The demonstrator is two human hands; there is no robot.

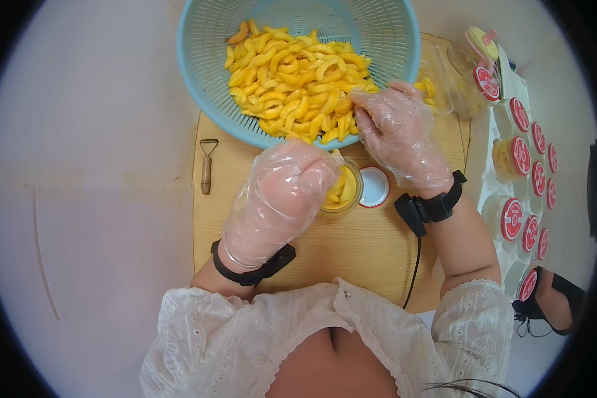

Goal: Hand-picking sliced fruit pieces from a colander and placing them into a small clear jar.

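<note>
My left hand (288,191), in a clear plastic glove, is curled over the left side of a glass jar (356,199) of yellow fruit slices (347,186). A slice shows by its knuckles, but its fingertips are hidden. In the same kind of glove, my right hand (395,124) bends over the right rim of a light-blue plastic basket (219,117). Its fingertips are at the edge of a heap of curved yellow fruit slices (293,84), perhaps peach; whether they grip one is unclear. Beside the open jar, a lid (374,186) lies white inside up.
A wooden-handled peeler (207,169) lies at the left of the wooden table (358,258). Several red-lidded jars (512,219) stand at right, near a clear plastic container (438,74) with slices. A black cable (416,273) hangs from my right wrist strap. Another person's limb (552,301) shows far right.
</note>
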